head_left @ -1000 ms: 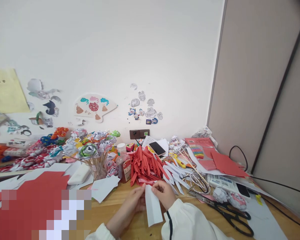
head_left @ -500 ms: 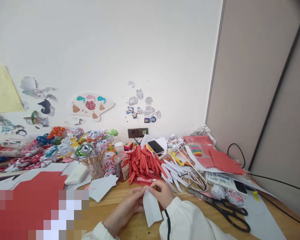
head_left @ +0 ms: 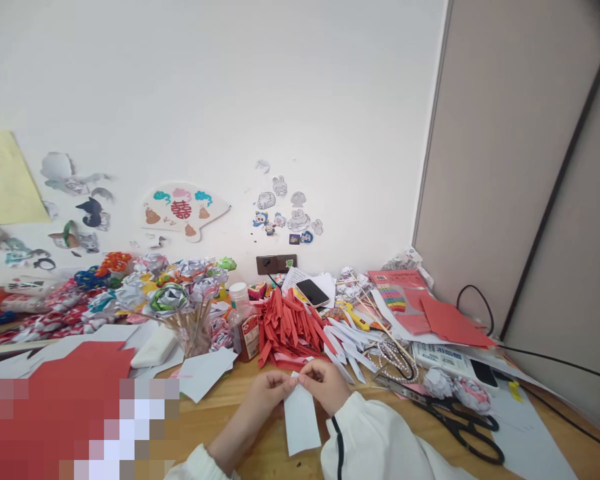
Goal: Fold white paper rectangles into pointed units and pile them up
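A strip of white paper (head_left: pixel 303 421) hangs down from between my two hands, above the wooden table (head_left: pixel 220 427). My left hand (head_left: pixel 269 393) pinches its top end from the left. My right hand (head_left: pixel 325 385) pinches the same end from the right, thumb and fingertips meeting close to the other hand's. Just beyond my fingers lies a heap of folded red paper strips (head_left: pixel 290 327). Folded white paper strips (head_left: pixel 347 343) lie to its right.
On the right lie black-handled scissors (head_left: pixel 460 427), crumpled paper balls (head_left: pixel 437 383) and red paper (head_left: pixel 453 323). Leftward stand a bottle (head_left: pixel 245 327) and a cup of sticks (head_left: pixel 193 333), with paper flowers (head_left: pixel 170 297) behind. A phone (head_left: pixel 312 293) rests at the back.
The paper's lower part, creased and bent half a second ago, now hangs flatter and straighter. My left hand's fingers have curled in closer to the top end. My right hand has barely moved.
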Action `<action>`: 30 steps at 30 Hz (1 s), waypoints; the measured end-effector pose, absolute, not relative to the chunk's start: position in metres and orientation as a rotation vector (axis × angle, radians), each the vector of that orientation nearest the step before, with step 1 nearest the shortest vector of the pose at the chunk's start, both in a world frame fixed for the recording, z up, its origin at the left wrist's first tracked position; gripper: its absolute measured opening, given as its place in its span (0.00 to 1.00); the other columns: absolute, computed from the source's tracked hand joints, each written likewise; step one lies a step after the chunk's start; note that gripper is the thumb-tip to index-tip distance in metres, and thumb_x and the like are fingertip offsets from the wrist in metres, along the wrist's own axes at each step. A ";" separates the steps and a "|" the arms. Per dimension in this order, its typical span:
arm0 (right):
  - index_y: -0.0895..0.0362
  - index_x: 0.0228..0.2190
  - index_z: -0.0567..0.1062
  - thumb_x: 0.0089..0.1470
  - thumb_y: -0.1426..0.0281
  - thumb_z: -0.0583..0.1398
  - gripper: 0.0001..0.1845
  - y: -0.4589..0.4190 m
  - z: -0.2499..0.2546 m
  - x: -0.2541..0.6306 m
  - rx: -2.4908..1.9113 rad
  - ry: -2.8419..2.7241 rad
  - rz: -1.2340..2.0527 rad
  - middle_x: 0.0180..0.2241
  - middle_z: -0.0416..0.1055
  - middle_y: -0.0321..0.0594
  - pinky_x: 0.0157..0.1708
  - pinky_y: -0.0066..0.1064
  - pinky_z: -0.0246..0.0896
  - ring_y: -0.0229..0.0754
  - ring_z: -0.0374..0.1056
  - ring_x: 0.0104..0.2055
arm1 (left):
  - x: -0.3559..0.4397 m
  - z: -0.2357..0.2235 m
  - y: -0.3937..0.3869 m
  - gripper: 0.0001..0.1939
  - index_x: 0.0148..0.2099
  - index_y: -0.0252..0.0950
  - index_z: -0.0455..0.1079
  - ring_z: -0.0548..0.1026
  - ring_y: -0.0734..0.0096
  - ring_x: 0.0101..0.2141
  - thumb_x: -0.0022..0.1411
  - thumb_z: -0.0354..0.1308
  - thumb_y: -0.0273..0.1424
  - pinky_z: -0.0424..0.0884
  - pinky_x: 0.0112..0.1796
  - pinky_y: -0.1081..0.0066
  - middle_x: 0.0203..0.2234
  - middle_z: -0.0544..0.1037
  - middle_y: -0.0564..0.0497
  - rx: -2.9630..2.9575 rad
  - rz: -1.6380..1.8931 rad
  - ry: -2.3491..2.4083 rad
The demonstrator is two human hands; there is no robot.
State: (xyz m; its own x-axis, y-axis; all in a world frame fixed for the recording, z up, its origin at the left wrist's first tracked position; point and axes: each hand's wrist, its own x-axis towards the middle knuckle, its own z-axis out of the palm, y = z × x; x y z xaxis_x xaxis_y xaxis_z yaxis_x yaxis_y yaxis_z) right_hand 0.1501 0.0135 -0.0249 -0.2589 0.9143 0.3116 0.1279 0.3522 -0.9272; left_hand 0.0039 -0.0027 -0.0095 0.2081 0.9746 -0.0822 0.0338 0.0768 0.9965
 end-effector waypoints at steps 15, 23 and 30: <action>0.60 0.20 0.68 0.42 0.70 0.55 0.06 0.018 -0.033 0.150 -0.986 -1.779 0.963 0.18 0.61 0.32 0.20 0.22 0.50 0.31 0.56 0.20 | 0.009 -0.004 -0.010 0.18 0.17 0.30 0.62 0.55 0.80 0.17 0.44 0.54 0.42 0.50 0.19 0.78 0.12 0.58 0.59 1.662 0.868 1.175; 0.60 0.23 0.69 0.43 0.69 0.54 0.07 0.016 -0.024 0.154 -0.956 -1.801 0.898 0.19 0.63 0.34 0.23 0.23 0.52 0.32 0.58 0.22 | 0.006 -0.011 -0.006 0.17 0.21 0.31 0.64 0.60 0.79 0.18 0.45 0.54 0.43 0.54 0.20 0.78 0.15 0.64 0.57 1.470 0.901 1.087; 0.59 0.22 0.70 0.42 0.70 0.55 0.06 0.023 -0.038 0.157 -0.994 -1.876 0.855 0.18 0.64 0.33 0.20 0.22 0.49 0.32 0.57 0.21 | 0.003 -0.012 0.000 0.16 0.21 0.31 0.63 0.62 0.77 0.18 0.44 0.55 0.42 0.56 0.20 0.77 0.14 0.64 0.57 1.473 0.939 1.187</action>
